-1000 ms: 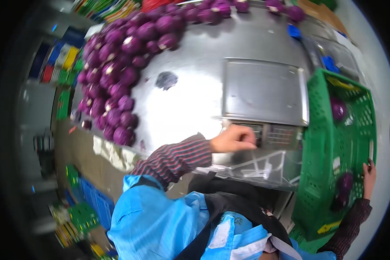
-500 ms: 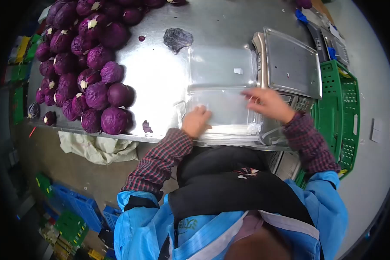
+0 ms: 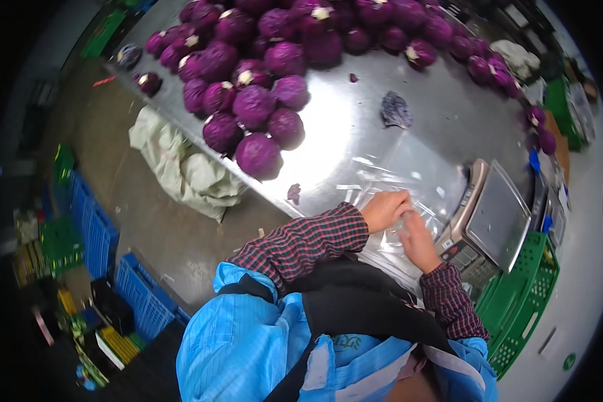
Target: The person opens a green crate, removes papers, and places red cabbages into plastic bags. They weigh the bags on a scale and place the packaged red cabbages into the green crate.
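My left hand [image 3: 385, 209] is closed, its fingers pinching a clear plastic bag [image 3: 382, 184] above the near edge of the table. Close against it, my right hand [image 3: 419, 242] also has its fingers closed on the crumpled film, slightly blurred. Beneath the hands lies a stack of flat clear bags [image 3: 422, 161] on the metal table. A loose purple cabbage leaf [image 3: 396, 110] lies beyond the bags. Just to the right of my right hand stands a weighing scale [image 3: 499, 214] with a flat metal pan.
Red cabbages [image 3: 254, 104] are heaped on the left and along the far side of the metal table [image 3: 342, 151]. A green crate [image 3: 516, 301] stands right of the scale. A pale sack [image 3: 181, 167] hangs by the left edge; blue crates [image 3: 141, 295] stand on the floor.
The view has swung round. My hands, formerly apart over the flat bags, have come together, and plastic film is now gathered and lifted between them.
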`<state>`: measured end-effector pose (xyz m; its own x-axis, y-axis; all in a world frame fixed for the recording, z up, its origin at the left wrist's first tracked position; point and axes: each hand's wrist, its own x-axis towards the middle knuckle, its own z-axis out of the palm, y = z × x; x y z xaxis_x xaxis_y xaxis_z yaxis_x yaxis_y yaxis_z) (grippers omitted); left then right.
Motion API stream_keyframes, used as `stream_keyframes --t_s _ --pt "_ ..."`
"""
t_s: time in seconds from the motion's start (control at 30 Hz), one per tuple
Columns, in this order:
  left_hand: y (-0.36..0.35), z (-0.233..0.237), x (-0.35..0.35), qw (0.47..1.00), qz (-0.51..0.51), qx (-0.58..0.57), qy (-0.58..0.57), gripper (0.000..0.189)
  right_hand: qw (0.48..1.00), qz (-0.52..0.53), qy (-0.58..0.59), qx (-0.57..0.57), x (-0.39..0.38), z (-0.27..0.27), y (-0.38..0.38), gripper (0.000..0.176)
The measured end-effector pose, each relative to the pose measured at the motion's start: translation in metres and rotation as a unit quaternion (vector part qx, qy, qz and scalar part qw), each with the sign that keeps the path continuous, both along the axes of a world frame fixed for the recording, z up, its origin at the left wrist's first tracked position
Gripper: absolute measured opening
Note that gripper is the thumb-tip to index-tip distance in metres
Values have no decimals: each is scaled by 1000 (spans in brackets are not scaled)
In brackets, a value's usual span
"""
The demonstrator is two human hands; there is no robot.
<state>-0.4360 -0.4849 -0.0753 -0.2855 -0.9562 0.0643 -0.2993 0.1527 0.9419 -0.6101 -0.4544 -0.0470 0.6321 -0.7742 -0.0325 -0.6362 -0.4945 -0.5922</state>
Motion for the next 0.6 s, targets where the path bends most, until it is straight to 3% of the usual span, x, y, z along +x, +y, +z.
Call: stream_keyframes --t_s 0.03,0.07,0.1,0.13,0.17,0.2,0.23,0.27,0.3,0.33,0.37,0.43,0.47,0.53,0.6 --pt "1 18 7 1000 14 3 -4 14 997 -48 -34 -49 7 8 -13 30" --pt "2 37 16 960 6 172 219 14 988 -99 -66 -97 14 11 -25 32" --pt "5 44 24 844 -7 323 429 14 989 -90 -66 -93 6 0 -38 32" --pt "9 43 33 842 -2 323 431 14 999 -40 16 20 -11 -19 -54 33" --pt "16 42 43 906 26 238 350 13 986 11 99 133 -17 -30 -65 34" --pt "20 41 54 952 54 146 262 13 986 15 102 134 0 -14 -77 34" --pt "24 31 69 988 95 58 104 14 953 76 89 281 17 7 -93 32" --pt "29 23 79 988 100 58 106 14 894 134 76 421 43 37 -108 30" --pt "38 17 85 984 152 68 60 12 841 95 61 529 74 71 -122 31" --pt "45 13 88 976 201 79 14 11 856 112 20 503 100 76 -140 34" --pt "52 15 87 967 223 100 74 10 869 128 -22 477 126 75 -157 36" --pt "59 4 89 980 193 42 24 10 956 17 -109 270 203 35 -171 55" --pt "61 0 92 986 163 -24 -29 12 952 -42 -128 274 239 5 -176 72" --pt "65 4 100 992 126 2 -17 17 953 -128 -143 236 300 -73 -180 86" --pt "69 6 107 993 116 -8 16 18 938 -132 -174 269 330 -90 -167 92"
